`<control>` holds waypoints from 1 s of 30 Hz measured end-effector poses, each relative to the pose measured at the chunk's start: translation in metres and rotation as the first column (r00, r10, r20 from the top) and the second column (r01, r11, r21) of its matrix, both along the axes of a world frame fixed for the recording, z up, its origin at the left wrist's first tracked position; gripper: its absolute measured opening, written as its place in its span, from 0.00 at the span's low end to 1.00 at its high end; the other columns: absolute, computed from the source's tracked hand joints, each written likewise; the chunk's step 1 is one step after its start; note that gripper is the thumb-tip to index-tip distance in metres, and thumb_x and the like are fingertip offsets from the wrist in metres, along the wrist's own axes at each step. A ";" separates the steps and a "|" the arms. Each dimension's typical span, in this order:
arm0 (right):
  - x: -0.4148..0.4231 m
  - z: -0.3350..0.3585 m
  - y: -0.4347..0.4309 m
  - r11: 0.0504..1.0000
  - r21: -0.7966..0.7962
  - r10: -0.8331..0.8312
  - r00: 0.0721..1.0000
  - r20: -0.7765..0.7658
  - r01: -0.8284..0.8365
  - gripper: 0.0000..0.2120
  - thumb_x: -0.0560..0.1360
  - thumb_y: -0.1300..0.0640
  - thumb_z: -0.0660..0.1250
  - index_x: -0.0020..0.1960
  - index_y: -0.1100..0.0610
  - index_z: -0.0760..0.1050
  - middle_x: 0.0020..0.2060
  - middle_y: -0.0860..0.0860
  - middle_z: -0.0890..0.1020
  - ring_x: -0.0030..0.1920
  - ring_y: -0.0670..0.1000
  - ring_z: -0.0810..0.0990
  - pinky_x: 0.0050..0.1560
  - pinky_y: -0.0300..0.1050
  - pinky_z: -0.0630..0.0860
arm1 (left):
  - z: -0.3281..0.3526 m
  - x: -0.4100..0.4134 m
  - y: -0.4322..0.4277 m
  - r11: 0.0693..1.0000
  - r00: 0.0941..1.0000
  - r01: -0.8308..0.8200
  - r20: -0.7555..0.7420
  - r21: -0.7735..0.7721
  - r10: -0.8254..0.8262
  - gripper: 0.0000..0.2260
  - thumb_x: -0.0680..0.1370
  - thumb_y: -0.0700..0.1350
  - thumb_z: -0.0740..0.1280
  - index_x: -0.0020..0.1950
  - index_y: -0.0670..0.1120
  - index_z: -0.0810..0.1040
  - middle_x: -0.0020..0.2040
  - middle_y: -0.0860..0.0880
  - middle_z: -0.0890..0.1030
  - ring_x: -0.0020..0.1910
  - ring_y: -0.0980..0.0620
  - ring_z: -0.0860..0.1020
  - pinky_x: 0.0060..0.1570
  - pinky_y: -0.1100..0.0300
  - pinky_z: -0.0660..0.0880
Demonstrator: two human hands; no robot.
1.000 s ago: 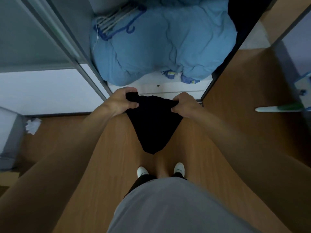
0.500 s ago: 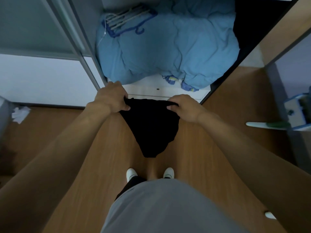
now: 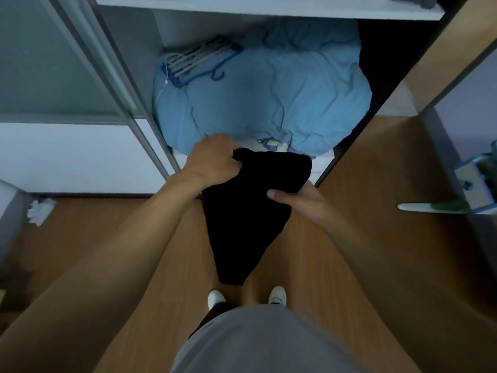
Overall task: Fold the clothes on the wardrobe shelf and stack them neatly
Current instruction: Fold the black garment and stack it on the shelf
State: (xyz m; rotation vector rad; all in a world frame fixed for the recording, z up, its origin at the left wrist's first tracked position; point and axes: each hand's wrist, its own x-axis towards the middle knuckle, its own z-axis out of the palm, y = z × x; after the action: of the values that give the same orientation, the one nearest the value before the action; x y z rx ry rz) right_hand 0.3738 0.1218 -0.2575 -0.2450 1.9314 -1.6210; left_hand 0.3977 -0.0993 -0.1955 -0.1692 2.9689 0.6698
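Observation:
A black garment [image 3: 247,211] hangs in front of the open wardrobe, its lower end tapering toward my feet. My left hand [image 3: 212,160] grips its upper left corner with curled fingers. My right hand [image 3: 298,199] holds the garment lower on the right side, thumb on top of the cloth and fingers hidden under it. The top right corner of the garment is folded over toward the wardrobe. A white shelf [image 3: 269,8] runs across the top of the wardrobe, with dark items only partly in view on it.
A bulky light-blue duvet [image 3: 282,98] fills the lower wardrobe compartment, with blue and white hangers [image 3: 199,60] on it. A sliding door frame [image 3: 113,76] stands left, a wooden door [image 3: 441,63] right. Crumpled paper [image 3: 40,211] lies on the wooden floor at left.
My right hand has let go of the top right corner and moved down and under the garment. My left hand has stayed on the top left corner. The view has tilted up, showing the shelf.

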 end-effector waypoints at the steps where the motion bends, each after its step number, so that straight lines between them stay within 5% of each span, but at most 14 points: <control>1: 0.004 -0.009 -0.003 1.000 0.005 -0.002 1.000 0.028 0.002 0.17 0.73 0.60 0.76 0.56 0.44 0.76 0.50 0.41 0.84 0.52 0.37 0.83 0.50 0.30 0.77 | 0.006 -0.003 0.002 1.000 1.000 -0.009 -0.015 0.000 0.009 0.10 0.73 0.41 0.65 0.32 0.51 0.73 0.36 0.50 0.78 0.42 0.45 0.79 0.41 0.55 0.73; 4: 0.001 -0.013 -0.012 0.996 0.023 -0.085 0.996 0.015 0.085 0.15 0.72 0.55 0.77 0.51 0.41 0.76 0.48 0.40 0.83 0.49 0.37 0.83 0.46 0.29 0.77 | 0.025 -0.008 -0.002 0.997 0.999 0.003 -0.035 -0.072 -0.006 0.14 0.72 0.39 0.65 0.30 0.55 0.71 0.35 0.53 0.76 0.43 0.46 0.78 0.42 0.56 0.69; 8: -0.013 0.003 -0.028 0.990 -0.120 0.091 0.984 0.154 -0.073 0.23 0.68 0.50 0.77 0.62 0.43 0.77 0.59 0.46 0.83 0.59 0.46 0.82 0.60 0.42 0.77 | 0.045 -0.016 -0.023 0.985 0.995 0.017 -0.091 -0.172 -0.034 0.08 0.75 0.40 0.65 0.44 0.53 0.81 0.42 0.51 0.78 0.51 0.42 0.78 0.47 0.52 0.72; 10: -0.017 0.013 -0.041 0.970 -0.229 0.138 0.961 0.241 -0.082 0.22 0.68 0.54 0.76 0.62 0.48 0.79 0.56 0.47 0.85 0.57 0.48 0.84 0.56 0.42 0.80 | 0.048 -0.023 -0.033 0.984 0.986 -0.032 -0.167 -0.173 0.002 0.07 0.75 0.39 0.64 0.46 0.48 0.81 0.46 0.47 0.81 0.51 0.40 0.79 0.47 0.52 0.73; 13: -0.022 0.031 -0.053 0.926 -0.376 0.135 0.902 0.410 0.032 0.08 0.70 0.58 0.71 0.48 0.55 0.87 0.49 0.53 0.87 0.49 0.51 0.86 0.44 0.41 0.82 | 0.043 -0.034 -0.043 0.987 0.939 -0.158 -0.314 -0.031 0.140 0.10 0.75 0.37 0.65 0.53 0.43 0.82 0.53 0.43 0.82 0.56 0.41 0.78 0.58 0.50 0.74; 16: -0.032 0.044 -0.048 0.888 -0.426 0.061 0.875 0.481 0.173 0.09 0.70 0.56 0.70 0.45 0.58 0.87 0.46 0.55 0.87 0.45 0.52 0.86 0.42 0.42 0.82 | 0.028 -0.030 -0.046 0.930 0.848 -0.280 -0.393 0.240 0.357 0.19 0.76 0.44 0.72 0.66 0.45 0.74 0.64 0.46 0.75 0.66 0.48 0.72 0.69 0.54 0.68; 21: -0.043 0.058 -0.031 0.839 -0.460 0.005 0.841 0.540 0.290 0.12 0.70 0.52 0.69 0.45 0.60 0.85 0.38 0.53 0.83 0.36 0.51 0.82 0.38 0.41 0.79 | -0.010 -0.004 -0.036 0.641 0.916 -0.299 0.024 0.707 0.401 0.39 0.71 0.59 0.76 0.76 0.51 0.61 0.70 0.54 0.70 0.71 0.56 0.68 0.65 0.64 0.66; 26: -0.045 0.067 -0.028 0.829 -0.469 0.059 0.788 0.613 0.303 0.15 0.65 0.52 0.71 0.46 0.61 0.82 0.39 0.54 0.80 0.37 0.53 0.79 0.39 0.46 0.76 | -0.028 0.002 -0.030 0.368 0.950 -0.310 0.269 0.877 0.160 0.40 0.61 0.66 0.77 0.69 0.51 0.72 0.63 0.54 0.82 0.65 0.55 0.78 0.66 0.62 0.73; 30: -0.050 0.073 -0.026 0.800 -0.506 0.081 0.777 0.624 0.323 0.15 0.65 0.53 0.72 0.48 0.62 0.82 0.42 0.55 0.81 0.40 0.54 0.79 0.44 0.48 0.76 | -0.028 0.002 -0.037 0.307 0.955 -0.297 0.280 0.904 0.100 0.54 0.56 0.68 0.79 0.75 0.46 0.66 0.69 0.49 0.78 0.68 0.53 0.75 0.66 0.61 0.71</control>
State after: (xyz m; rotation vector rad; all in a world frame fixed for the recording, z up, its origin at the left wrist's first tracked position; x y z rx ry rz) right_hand 0.3240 0.0960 -0.1841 0.1844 0.9155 -2.0390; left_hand 0.4001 -0.1366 -0.2236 -0.4562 1.8783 2.1477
